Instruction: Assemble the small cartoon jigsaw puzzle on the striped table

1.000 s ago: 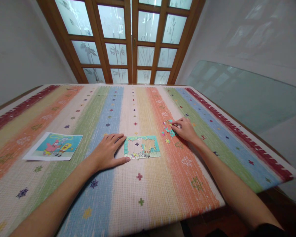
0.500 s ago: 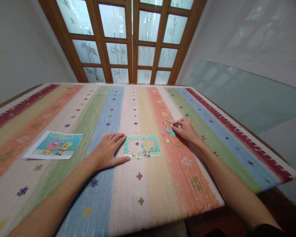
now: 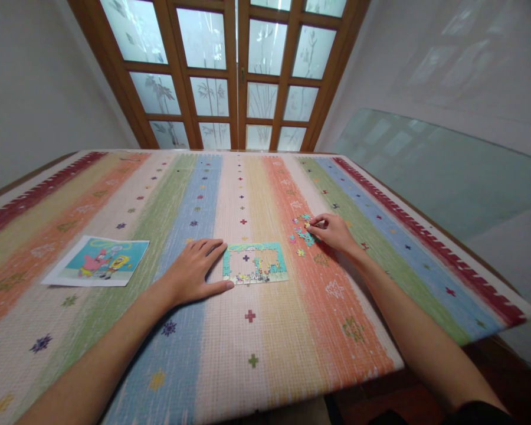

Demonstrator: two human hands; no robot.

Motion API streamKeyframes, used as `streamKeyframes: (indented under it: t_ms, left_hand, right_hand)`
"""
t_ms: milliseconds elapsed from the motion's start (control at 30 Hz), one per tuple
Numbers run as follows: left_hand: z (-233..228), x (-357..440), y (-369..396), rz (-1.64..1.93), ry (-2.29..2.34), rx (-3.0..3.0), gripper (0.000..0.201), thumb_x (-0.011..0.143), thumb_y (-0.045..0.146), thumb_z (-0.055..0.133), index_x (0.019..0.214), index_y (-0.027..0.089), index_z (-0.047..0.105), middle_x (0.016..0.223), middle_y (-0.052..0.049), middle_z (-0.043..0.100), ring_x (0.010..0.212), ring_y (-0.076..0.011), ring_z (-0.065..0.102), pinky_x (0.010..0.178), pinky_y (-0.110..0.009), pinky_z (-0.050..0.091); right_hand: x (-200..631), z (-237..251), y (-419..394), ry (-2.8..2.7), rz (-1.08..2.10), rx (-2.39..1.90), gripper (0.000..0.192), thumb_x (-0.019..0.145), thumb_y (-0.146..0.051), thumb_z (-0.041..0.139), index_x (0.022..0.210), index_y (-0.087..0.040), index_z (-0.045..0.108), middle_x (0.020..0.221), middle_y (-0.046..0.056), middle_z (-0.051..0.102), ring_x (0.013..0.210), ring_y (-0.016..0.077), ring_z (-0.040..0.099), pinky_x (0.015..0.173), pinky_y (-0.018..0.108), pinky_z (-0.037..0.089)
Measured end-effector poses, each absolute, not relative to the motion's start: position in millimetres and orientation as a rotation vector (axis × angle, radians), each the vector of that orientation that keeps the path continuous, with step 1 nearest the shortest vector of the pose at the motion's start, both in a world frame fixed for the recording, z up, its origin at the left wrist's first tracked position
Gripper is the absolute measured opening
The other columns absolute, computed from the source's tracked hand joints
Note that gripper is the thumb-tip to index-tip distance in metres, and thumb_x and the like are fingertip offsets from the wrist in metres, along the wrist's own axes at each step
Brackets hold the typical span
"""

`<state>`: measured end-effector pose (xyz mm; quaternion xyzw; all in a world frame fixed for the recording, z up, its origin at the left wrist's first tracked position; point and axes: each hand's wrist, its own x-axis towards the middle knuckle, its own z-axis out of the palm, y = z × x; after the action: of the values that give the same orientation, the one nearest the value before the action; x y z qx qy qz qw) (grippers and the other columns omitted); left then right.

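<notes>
Two bare hands are working a small, partly assembled cardboard jigsaw (image 3: 254, 263): the left hand (image 3: 194, 271), fingers spread flat, is bracing its nine o'clock edge, while the right hand (image 3: 334, 232) is pinching one loose teal piece (image 3: 308, 225) from the scattered pile (image 3: 301, 233) at two o'clock; fitting it next likely calls for matching the open centre.

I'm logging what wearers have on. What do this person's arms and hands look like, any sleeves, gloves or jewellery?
Both forearms are bare. The left hand and right hand show no gloves, rings or watch. A dark sleeve edge shows near the right elbow; the left arm shows no sleeve in view.
</notes>
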<state>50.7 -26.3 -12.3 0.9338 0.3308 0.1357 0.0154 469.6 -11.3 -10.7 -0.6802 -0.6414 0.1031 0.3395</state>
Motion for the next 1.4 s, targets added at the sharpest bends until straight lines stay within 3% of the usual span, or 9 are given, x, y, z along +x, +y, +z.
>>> streamKeyframes:
  t_ms: [133, 300, 433, 633, 933, 1167, 1300, 1400]
  left_hand:
    - [-11, 51, -26, 0.430, 1.021, 2.901, 0.084, 0.092, 0.080, 0.048, 0.146, 0.016, 0.050, 0.146, -0.021, 0.056, 0.127, -0.0407, 0.054, 0.108, -0.062, 0.040]
    - [-11, 51, -26, 0.443, 1.021, 2.893, 0.082, 0.091, 0.080, 0.049, 0.146, 0.019, 0.050, 0.145, -0.020, 0.056, 0.126, -0.0399, 0.054, 0.107, -0.061, 0.040]
    - [-11, 51, -26, 0.449, 1.020, 2.892, 0.082, 0.091, 0.080, 0.049, 0.145, 0.017, 0.050, 0.145, -0.021, 0.056, 0.126, -0.0404, 0.054, 0.107, -0.062, 0.041]
    - [-9, 51, -27, 0.404, 1.020, 2.899, 0.082, 0.092, 0.079, 0.048, 0.145, 0.017, 0.048, 0.145, -0.021, 0.056, 0.128, -0.0399, 0.054, 0.108, -0.062, 0.041]
    - [-11, 51, -27, 0.422, 1.023, 2.897, 0.083, 0.092, 0.081, 0.046, 0.145, 0.017, 0.048, 0.146, -0.021, 0.055, 0.128, -0.0401, 0.053, 0.108, -0.062, 0.039]
    - [-11, 51, -27, 0.447, 1.025, 2.868, 0.083, 0.089, 0.081, 0.050, 0.146, 0.020, 0.050, 0.146, -0.019, 0.056, 0.126, -0.0398, 0.053, 0.109, -0.061, 0.039]
    - [-12, 52, -27, 0.432, 1.027, 2.868, 0.084, 0.090, 0.081, 0.049, 0.146, 0.019, 0.050, 0.146, -0.020, 0.055, 0.128, -0.0405, 0.052, 0.109, -0.062, 0.038]
    - [-11, 52, -27, 0.400, 1.037, 2.870, 0.084, 0.091, 0.081, 0.047, 0.146, 0.018, 0.049, 0.146, -0.021, 0.055, 0.128, -0.0408, 0.052, 0.108, -0.062, 0.038]
  right_hand:
    - [466, -5, -15, -1.629, 0.353, -1.686, 0.020, 0.073, -0.041, 0.071, 0.077, -0.021, 0.072, 0.074, 0.009, 0.074, 0.066, 0.0229, 0.065, 0.064, 0.036, 0.049]
    - [458, 5, -22, -1.541, 0.617, -1.539, 0.034, 0.075, -0.046, 0.072, 0.100, -0.022, 0.079, 0.081, 0.009, 0.077, 0.072, 0.0250, 0.070, 0.066, 0.039, 0.053]
    - [443, 10, -32, -1.476, 0.829, -1.427, 0.030, 0.073, -0.047, 0.081, 0.091, -0.024, 0.081, 0.098, 0.011, 0.080, 0.088, 0.0284, 0.074, 0.078, 0.043, 0.058]
    - [415, 12, -52, -1.404, 1.061, -1.331, 0.036, 0.071, -0.048, 0.087, 0.096, -0.022, 0.080, 0.096, 0.012, 0.080, 0.086, 0.0275, 0.076, 0.075, 0.044, 0.062]
    - [389, 6, -69, -1.535, 1.132, -1.238, 0.025, 0.069, -0.044, 0.089, 0.084, -0.024, 0.082, 0.081, 0.008, 0.078, 0.075, 0.0241, 0.073, 0.072, 0.044, 0.063]
    - [373, 5, -74, -1.632, 1.144, -1.245, 0.019, 0.076, -0.044, 0.082, 0.076, -0.026, 0.079, 0.080, 0.007, 0.078, 0.071, 0.0211, 0.070, 0.067, 0.038, 0.058]
    - [368, 5, -76, -1.763, 1.072, -1.244, 0.017, 0.083, -0.040, 0.076, 0.088, -0.025, 0.080, 0.083, 0.006, 0.078, 0.070, 0.0189, 0.067, 0.064, 0.035, 0.053]
    - [368, 5, -77, -1.838, 1.030, -1.200, 0.020, 0.088, -0.037, 0.070, 0.101, -0.026, 0.081, 0.094, 0.007, 0.080, 0.079, 0.0204, 0.070, 0.072, 0.037, 0.054]
